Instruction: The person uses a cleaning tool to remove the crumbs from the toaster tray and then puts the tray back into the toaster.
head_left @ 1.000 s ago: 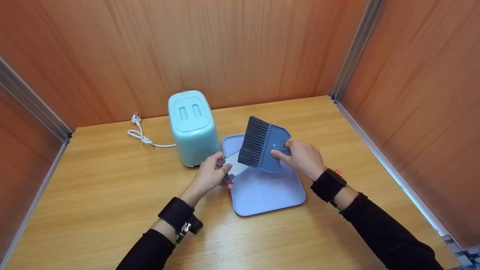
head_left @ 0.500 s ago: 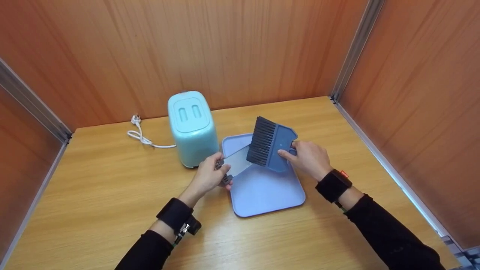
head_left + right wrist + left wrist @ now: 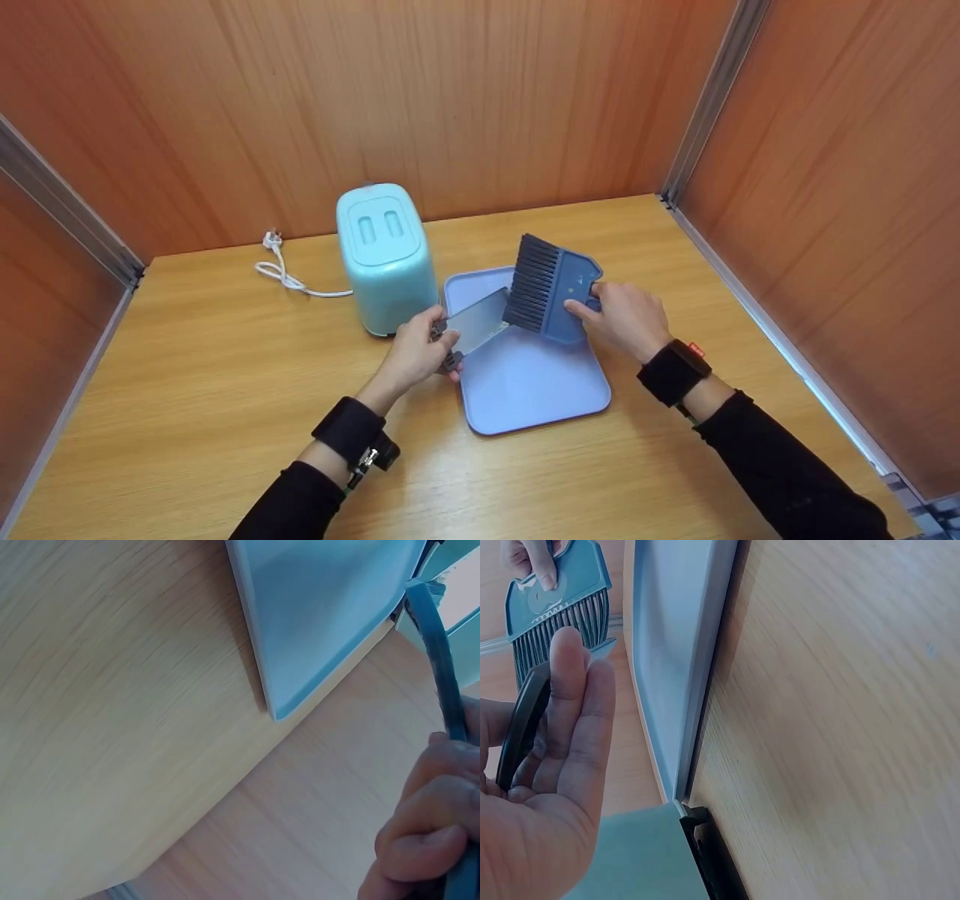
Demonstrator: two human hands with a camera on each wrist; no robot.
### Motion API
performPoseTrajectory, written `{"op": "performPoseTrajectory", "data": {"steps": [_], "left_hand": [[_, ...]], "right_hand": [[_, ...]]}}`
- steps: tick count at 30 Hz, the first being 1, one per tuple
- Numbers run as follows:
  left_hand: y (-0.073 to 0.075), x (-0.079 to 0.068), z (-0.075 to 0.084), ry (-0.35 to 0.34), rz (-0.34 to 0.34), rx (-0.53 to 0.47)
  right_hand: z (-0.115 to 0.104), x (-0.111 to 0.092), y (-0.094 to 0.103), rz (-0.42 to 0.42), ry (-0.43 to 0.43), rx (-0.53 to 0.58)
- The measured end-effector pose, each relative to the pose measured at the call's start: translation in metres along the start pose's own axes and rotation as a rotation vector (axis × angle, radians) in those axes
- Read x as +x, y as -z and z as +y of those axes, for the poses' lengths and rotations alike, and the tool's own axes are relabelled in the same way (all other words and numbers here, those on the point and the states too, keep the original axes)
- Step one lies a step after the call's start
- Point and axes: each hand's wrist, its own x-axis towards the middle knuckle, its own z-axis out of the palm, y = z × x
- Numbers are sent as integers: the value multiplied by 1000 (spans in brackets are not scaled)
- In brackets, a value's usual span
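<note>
My left hand point(image 3: 420, 346) pinches the dark end piece of a thin metal crumb tray point(image 3: 477, 322), held tilted above a lavender tray point(image 3: 536, 394). Small pale bits show along the crumb tray's lower right edge. In my right hand point(image 3: 630, 319) is a wide blue brush point(image 3: 568, 300) with dark bristles, gripped by its handle. The bristles overlap the far right end of the crumb tray; I cannot tell whether they touch it. From the left wrist, the dark curved end piece point(image 3: 526, 724) shows between thumb and fingers. The right wrist view has the brush point(image 3: 442, 664) edge-on, fingers curled round it.
A light teal toaster point(image 3: 390, 289) stands upright just left of the lavender tray, close to my left hand. Its white cord and plug point(image 3: 281, 270) lie to the left. Wood panels point(image 3: 465, 112) close off the back and both sides of the wooden table point(image 3: 225, 390).
My right hand has drawn the brush to the right, along the crumb tray, so more of its metal surface shows. The left hand has hardly moved.
</note>
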Motion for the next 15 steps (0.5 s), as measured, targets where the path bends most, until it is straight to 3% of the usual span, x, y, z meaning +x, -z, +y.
{"op": "performPoseTrajectory", "data": {"steps": [15], "left_hand": [[-4, -4, 2, -96, 35, 227]], "right_hand": [[8, -2, 4, 23, 33, -83]]}}
